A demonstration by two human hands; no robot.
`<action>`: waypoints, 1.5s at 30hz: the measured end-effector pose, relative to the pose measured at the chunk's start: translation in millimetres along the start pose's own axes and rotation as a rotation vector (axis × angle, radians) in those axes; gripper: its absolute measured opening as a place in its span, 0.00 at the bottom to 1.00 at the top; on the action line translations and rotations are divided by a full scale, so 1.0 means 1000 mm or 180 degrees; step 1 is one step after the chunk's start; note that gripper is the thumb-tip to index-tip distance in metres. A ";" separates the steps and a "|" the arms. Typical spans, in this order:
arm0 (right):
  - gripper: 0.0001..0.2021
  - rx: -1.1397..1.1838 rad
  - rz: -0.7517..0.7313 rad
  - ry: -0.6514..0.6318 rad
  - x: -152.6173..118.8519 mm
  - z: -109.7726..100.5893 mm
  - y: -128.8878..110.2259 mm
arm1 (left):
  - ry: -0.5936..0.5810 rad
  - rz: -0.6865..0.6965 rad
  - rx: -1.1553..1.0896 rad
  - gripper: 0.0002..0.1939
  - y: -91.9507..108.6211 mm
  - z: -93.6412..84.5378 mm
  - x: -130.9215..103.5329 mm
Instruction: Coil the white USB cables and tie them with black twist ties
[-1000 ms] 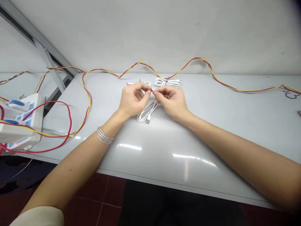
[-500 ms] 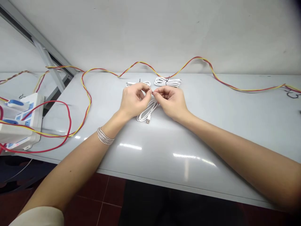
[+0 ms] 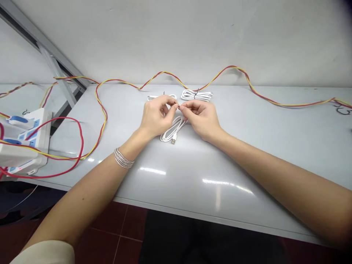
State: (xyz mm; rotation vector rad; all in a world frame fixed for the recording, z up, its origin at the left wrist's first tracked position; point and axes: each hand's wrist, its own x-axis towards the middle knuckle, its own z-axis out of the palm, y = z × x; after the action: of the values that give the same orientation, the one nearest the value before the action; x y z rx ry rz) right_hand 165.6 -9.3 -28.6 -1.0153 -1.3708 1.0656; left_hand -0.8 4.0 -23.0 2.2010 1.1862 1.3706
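Note:
My left hand (image 3: 160, 114) is closed in a pinch, thumb against forefinger, and its tips meet those of my right hand (image 3: 200, 116), pinched the same way. Between the fingertips shows a small bit of dark, thin strip, which looks like a black twist tie (image 3: 178, 106); most of it is hidden. Below the fingers lies a coiled white USB cable (image 3: 173, 130), its plug pointing toward me. Just behind my right hand rests a white cable bundle (image 3: 196, 95) bound with a black tie. Another white cable bundle (image 3: 172, 96) is partly covered by my left hand.
A twisted red and yellow wire (image 3: 165, 72) runs along the back of the grey table (image 3: 176, 183) by the wall. White power strips (image 3: 30, 135) with plugs and a looping red wire stand at the left. Dark twist ties (image 3: 343, 110) lie at the far right.
Very little differs. The fingertips shift slightly while both hands stay pinched together above the coiled cable, which lies in the same spot.

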 end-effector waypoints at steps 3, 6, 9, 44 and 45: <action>0.05 0.0074 0.0014 0.0086 -0.001 0.002 0.000 | 0.0079 0.0012 0.0063 0.05 0.000 0.000 0.001; 0.03 0.0092 0.0002 0.0141 -0.001 0.002 -0.001 | 0.0094 -0.0033 0.0143 0.05 0.001 0.000 0.000; 0.03 0.0089 -0.0026 0.0110 -0.002 0.002 -0.002 | 0.0091 -0.0094 0.0160 0.04 0.002 0.000 0.000; 0.06 -0.0365 -0.0023 -0.0092 -0.002 0.001 -0.003 | -0.0214 -0.0191 0.0076 0.09 -0.003 -0.003 0.002; 0.06 -0.0424 -0.0074 -0.0079 -0.002 0.001 -0.003 | -0.0227 -0.0192 0.0099 0.09 -0.003 -0.003 0.002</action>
State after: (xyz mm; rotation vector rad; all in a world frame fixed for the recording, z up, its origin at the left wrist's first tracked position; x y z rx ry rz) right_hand 164.5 -11.7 -25.9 -1.0833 -1.4860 0.9829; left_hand -5.0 6.7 -22.4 2.1969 1.2459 1.2476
